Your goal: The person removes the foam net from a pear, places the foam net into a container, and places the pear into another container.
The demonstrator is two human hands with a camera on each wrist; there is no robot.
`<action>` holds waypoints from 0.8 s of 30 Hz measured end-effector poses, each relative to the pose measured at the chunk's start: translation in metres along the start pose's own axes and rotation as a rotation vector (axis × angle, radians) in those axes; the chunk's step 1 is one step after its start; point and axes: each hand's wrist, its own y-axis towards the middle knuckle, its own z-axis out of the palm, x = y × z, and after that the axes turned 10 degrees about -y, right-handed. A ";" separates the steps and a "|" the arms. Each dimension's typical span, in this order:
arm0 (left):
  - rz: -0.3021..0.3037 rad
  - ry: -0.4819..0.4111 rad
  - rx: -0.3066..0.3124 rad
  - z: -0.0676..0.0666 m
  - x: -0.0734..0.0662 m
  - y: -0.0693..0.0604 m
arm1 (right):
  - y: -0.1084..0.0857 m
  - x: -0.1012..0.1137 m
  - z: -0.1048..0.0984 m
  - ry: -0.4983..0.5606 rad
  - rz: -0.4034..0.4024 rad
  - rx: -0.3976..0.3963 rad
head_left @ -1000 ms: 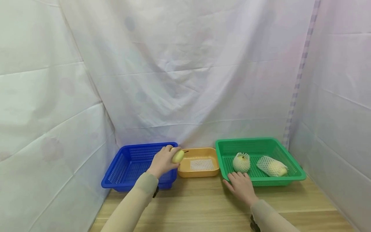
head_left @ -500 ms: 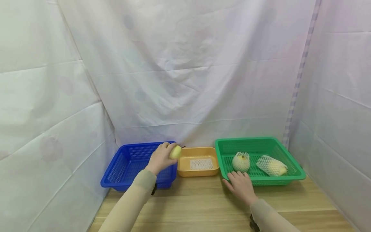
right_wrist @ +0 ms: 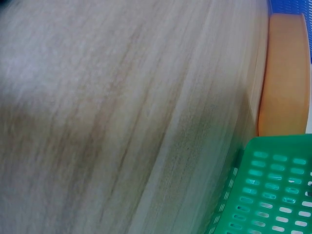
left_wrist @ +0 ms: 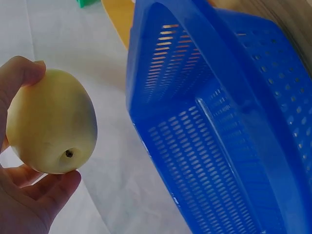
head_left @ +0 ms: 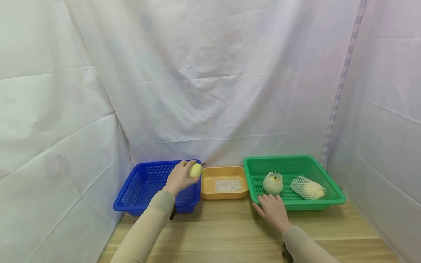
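Observation:
My left hand (head_left: 179,178) holds a bare, pale yellow pear (head_left: 195,170) above the right side of the blue basket (head_left: 139,205). In the left wrist view, the thumb and fingers grip the pear (left_wrist: 53,122) from opposite sides, its dimpled end facing the camera. My right hand (head_left: 273,212) rests on the near-left rim of the green basket (head_left: 315,201). Inside that basket, a pear in a white foam net (head_left: 273,183) stands upright. Beside it lies another netted pear (head_left: 308,188) on its side. The right wrist view does not show the right hand.
Between the two baskets sits a shallow orange tray (head_left: 224,196) with a flat white foam net (head_left: 228,185) in it. All three containers stand on a wooden table (head_left: 227,230). White cloth (head_left: 204,91) hangs behind and on both sides.
My left hand has carried the pear slightly left and up, from the orange tray's left edge to over the blue basket. The right hand stays on the green rim.

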 end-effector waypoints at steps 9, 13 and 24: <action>-0.052 -0.009 0.034 -0.001 0.017 0.001 | 0.000 0.000 0.002 0.005 0.004 0.013; -0.077 -0.003 0.037 -0.002 0.025 0.001 | 0.000 0.000 0.002 0.002 0.002 0.015; -0.133 0.004 0.067 0.000 0.044 -0.001 | 0.001 0.000 0.001 -0.003 -0.006 -0.002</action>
